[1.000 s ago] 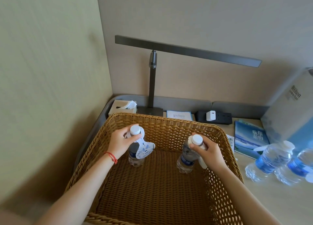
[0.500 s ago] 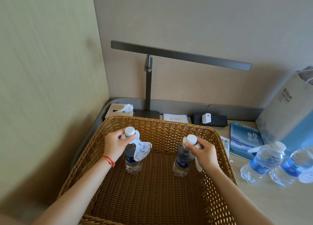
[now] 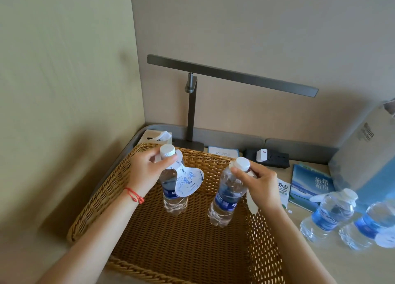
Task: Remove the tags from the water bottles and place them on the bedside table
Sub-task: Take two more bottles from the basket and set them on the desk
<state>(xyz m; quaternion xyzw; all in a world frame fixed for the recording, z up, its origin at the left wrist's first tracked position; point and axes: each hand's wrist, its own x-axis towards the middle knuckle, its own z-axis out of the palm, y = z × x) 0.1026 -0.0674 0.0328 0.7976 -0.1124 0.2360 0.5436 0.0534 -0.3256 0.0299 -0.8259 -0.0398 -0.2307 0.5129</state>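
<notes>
My left hand point(image 3: 145, 172) grips the neck of a clear water bottle point(image 3: 174, 196) with a white cap; a white tag with blue print point(image 3: 189, 182) hangs from that neck. My right hand point(image 3: 259, 183) grips the neck of a second bottle point(image 3: 226, 198), whose white tag point(image 3: 252, 204) hangs behind my palm, mostly hidden. Both bottles hang upright above the floor of a wicker basket point(image 3: 102, 198). Two more tagged bottles point(image 3: 329, 215) point(image 3: 367, 226) stand on the bedside table point(image 3: 352, 266) to the right.
A dark desk lamp point(image 3: 192, 112) stands behind the basket, with a tissue box point(image 3: 155, 136), a card point(image 3: 223, 151) and a power strip with a white charger point(image 3: 267, 156). A blue booklet point(image 3: 310, 185) and a paper bag point(image 3: 367, 153) lie right. Walls close in left and behind.
Both hands have lifted their bottles higher above the basket floor. The view has shifted slightly; the grips on the necks are unchanged.
</notes>
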